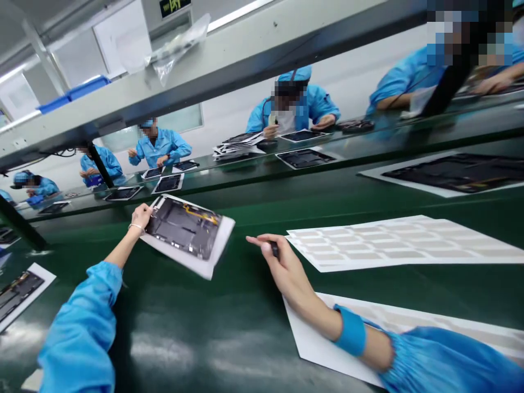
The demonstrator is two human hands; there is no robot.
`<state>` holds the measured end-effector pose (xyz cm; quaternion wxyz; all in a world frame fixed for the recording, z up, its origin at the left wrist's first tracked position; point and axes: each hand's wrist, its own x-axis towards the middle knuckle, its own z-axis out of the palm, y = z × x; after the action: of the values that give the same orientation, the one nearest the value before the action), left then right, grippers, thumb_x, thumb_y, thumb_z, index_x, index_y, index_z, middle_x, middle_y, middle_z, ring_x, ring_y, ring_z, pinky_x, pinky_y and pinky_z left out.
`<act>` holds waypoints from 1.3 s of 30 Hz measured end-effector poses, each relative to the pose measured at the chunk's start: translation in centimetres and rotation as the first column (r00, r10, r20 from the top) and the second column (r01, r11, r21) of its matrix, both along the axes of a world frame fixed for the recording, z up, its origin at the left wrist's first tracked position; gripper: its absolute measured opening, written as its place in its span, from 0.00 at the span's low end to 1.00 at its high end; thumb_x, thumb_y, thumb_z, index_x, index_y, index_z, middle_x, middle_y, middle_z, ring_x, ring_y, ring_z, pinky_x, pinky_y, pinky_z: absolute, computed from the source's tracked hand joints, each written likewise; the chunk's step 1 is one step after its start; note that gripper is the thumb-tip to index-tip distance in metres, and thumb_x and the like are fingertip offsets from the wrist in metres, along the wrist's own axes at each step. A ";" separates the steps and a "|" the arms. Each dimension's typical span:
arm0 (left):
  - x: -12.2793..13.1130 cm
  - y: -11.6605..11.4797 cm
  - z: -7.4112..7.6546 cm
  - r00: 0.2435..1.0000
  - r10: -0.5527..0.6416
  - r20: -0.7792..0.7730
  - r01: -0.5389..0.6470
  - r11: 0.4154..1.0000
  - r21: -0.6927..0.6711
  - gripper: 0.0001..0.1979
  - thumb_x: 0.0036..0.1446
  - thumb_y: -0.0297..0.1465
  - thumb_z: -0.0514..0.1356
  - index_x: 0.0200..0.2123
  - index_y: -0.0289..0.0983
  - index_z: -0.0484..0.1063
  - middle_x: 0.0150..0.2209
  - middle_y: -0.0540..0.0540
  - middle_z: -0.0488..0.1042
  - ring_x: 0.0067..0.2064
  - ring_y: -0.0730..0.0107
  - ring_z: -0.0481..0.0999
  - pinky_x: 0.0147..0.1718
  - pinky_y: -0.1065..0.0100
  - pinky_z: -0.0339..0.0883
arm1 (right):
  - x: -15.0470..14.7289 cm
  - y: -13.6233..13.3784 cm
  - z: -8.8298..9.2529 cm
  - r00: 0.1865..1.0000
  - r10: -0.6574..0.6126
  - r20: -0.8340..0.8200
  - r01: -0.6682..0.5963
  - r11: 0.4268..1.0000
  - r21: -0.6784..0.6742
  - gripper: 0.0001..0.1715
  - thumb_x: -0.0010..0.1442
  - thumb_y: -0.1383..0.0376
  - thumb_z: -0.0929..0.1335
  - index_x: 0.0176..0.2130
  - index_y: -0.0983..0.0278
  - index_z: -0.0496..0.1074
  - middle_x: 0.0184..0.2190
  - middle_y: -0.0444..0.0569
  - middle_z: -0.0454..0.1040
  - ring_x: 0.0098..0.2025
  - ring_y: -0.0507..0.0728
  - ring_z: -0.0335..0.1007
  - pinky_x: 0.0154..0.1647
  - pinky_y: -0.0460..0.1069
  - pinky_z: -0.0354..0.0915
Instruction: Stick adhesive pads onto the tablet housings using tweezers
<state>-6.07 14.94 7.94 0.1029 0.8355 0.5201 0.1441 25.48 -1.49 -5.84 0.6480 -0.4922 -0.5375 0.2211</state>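
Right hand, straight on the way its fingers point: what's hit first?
The right hand would likely meet the white sheet first, near its right corner, with the tablet housing just beyond; depth is unclear.

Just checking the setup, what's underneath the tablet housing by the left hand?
A white paper sheet lies under the tablet housing, held at its edge by the left hand, on a green conveyor belt. The housing covers the sheet's middle, so that part cannot be seen.
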 end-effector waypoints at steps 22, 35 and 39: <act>6.0 -13.2 -10.6 0.861 -0.341 -0.377 0.318 0.940 -0.124 0.28 0.74 0.42 0.39 0.73 0.44 0.46 0.74 0.44 0.43 0.74 0.56 0.44 0.69 0.50 0.41 | -0.6 -1.5 1.2 0.952 0.201 0.229 -0.198 0.979 -0.038 0.26 0.69 0.47 0.61 0.51 0.62 0.73 0.32 0.49 0.82 0.23 0.54 0.65 0.29 0.50 0.64; 5.6 -13.1 -9.1 0.874 -0.253 -0.415 0.276 0.961 -0.006 0.28 0.73 0.42 0.39 0.71 0.42 0.53 0.72 0.43 0.49 0.73 0.58 0.50 0.68 0.51 0.47 | -2.0 -1.6 2.2 0.770 0.128 0.625 -0.312 0.930 0.194 0.17 0.71 0.59 0.63 0.50 0.62 0.78 0.37 0.54 0.78 0.44 0.60 0.68 0.48 0.55 0.69; 4.1 -10.5 -9.3 0.832 -0.261 -0.489 0.378 0.912 0.156 0.32 0.69 0.40 0.38 0.68 0.33 0.60 0.69 0.38 0.58 0.69 0.52 0.60 0.63 0.49 0.59 | -1.9 -0.4 4.6 0.689 -0.021 0.724 -0.145 0.975 0.166 0.11 0.64 0.61 0.72 0.46 0.60 0.79 0.36 0.46 0.79 0.44 0.54 0.71 0.48 0.46 0.67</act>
<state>-1.94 4.42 -1.32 -0.1044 0.9273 0.3592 -0.0130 23.59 -1.87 -1.24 0.4251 -0.4494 -0.7853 -0.0260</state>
